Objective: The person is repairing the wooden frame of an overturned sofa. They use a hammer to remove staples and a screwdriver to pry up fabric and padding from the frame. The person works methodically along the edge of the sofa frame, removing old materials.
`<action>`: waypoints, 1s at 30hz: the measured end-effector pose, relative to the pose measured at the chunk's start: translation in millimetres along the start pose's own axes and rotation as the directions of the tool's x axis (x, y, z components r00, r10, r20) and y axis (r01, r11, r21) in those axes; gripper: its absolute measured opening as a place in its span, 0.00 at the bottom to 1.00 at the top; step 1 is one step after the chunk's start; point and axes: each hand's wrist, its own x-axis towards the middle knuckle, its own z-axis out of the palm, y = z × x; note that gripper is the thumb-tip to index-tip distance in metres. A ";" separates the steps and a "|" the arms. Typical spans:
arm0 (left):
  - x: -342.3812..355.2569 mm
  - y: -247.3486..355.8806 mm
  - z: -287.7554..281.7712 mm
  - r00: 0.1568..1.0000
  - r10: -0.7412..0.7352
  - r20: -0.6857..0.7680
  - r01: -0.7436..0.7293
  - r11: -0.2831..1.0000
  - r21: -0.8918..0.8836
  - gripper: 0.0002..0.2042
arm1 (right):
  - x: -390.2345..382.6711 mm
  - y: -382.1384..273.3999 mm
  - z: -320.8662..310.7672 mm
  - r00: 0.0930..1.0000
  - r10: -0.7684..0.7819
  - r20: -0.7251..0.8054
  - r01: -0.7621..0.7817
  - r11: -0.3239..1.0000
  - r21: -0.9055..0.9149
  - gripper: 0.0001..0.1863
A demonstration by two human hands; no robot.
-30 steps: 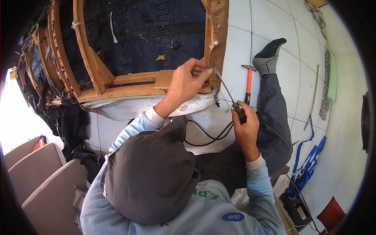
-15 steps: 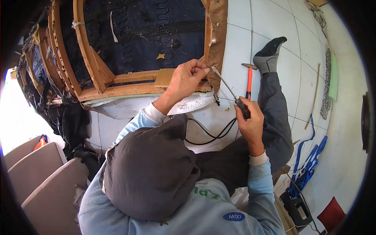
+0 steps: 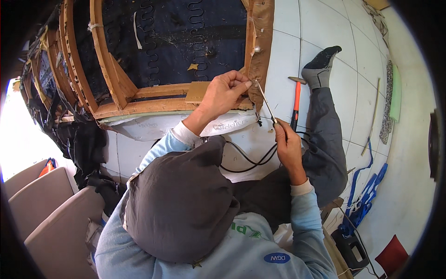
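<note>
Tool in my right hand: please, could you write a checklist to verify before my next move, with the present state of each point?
1. Tool held in right hand: ok.
2. Left hand well away from the tool's tip: not ok, it is right beside it.
3. Tip seated firmly: cannot tell, too small.
4. Hammer lying on the floor: ok.
5. Cable not touching right hand: cannot tell.

Floor (image 3: 284, 56): white tiles with thin dark joints, the lines bowing toward the rim; a pale, off-white wall (image 3: 413, 74) runs along the right side, with a dark object (image 3: 434, 145) of unclear kind at its far edge. Light: strong white glare (image 3: 16, 135) at left, detail washed out. Lower left, three smooth beige-grey furniture panels (image 3: 67, 228) stand in a row.
</note>
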 end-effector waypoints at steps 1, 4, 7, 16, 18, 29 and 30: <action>0.0 0.0 0.4 1.000 -0.006 -0.001 0.006 1.000 -0.011 0.10 | 1.2 1.1 -0.9 0.999 0.031 0.023 -0.031 0.999 -0.009 0.18; 0.1 -0.7 3.0 1.000 0.021 -0.007 -0.021 1.000 -0.008 0.10 | 4.6 4.3 -5.8 0.998 0.047 0.048 -0.045 0.998 -0.034 0.18; 1.6 -3.8 0.6 1.000 0.030 -0.005 -0.030 1.000 0.007 0.10 | 10.7 3.3 -5.9 0.995 -0.100 -0.013 0.098 0.992 -0.082 0.18; 0.7 0.2 1.1 1.000 0.021 0.003 -0.021 1.000 0.013 0.09 | 1.7 10.8 26.0 0.993 0.074 -0.095 -0.074 0.997 0.009 0.18; 0.7 1.3 -1.4 1.000 0.032 -0.002 -0.031 0.999 0.032 0.09 | -5.1 8.8 50.1 0.958 -0.091 -0.273 0.072 0.994 -0.077 0.18; 3.8 -5.7 2.9 0.999 0.038 0.006 -0.038 0.999 0.039 0.09 | -5.4 7.8 31.7 0.986 0.169 0.009 -0.161 0.923 0.348 0.17; 4.4 -6.4 2.3 0.999 0.048 0.002 -0.048 0.998 0.040 0.09 | -2.5 5.5 30.7 0.991 0.085 -0.102 -0.061 0.973 0.222 0.17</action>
